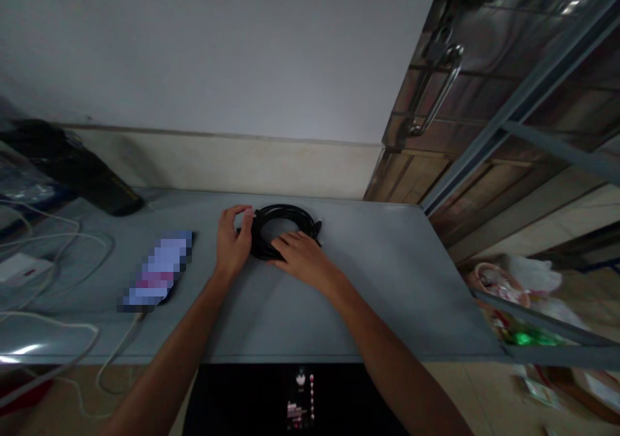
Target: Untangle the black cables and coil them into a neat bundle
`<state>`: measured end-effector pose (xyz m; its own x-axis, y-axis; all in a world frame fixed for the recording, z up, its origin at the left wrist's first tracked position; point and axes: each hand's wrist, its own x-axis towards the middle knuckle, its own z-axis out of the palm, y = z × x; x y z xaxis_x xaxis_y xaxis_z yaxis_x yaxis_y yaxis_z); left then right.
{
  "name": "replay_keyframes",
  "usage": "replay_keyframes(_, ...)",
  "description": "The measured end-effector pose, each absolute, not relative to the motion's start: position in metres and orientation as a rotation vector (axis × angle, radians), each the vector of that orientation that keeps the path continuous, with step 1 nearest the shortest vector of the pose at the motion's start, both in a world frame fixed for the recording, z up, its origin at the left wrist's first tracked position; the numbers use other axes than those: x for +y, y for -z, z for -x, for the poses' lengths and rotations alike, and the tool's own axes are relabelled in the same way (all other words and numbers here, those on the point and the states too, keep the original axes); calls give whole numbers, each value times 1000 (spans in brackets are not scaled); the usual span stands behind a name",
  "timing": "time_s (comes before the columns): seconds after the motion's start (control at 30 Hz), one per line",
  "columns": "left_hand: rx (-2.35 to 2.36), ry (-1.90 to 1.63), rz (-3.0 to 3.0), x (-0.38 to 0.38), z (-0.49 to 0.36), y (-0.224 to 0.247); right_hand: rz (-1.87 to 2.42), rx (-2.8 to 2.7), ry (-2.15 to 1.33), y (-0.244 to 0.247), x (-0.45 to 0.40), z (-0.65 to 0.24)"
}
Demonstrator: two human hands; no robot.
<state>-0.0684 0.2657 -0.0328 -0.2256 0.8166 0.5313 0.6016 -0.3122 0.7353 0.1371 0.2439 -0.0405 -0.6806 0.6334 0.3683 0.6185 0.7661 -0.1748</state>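
A black cable lies wound in a round coil on the grey tabletop. My left hand is at the coil's left side, its thumb and fingers curved round the strands there. From the lower right, my right hand reaches over the coil with its fingers bent into the ring, closed on the near strands. The palm hides that part of the coil. A short dark end sticks out on the coil's right side.
Left of my arms, a phone with a lit, blurred screen has a white cord plugged in. A black bottle lies by the wall, near a white charger and loose cords. Metal frame bars rise at the right.
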Motion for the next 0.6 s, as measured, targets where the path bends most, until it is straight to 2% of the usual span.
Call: replay_keyframes(0.6, 1758, -1558, -1735, 271, 75, 40, 1159, -2395, -148, 32, 213, -329)
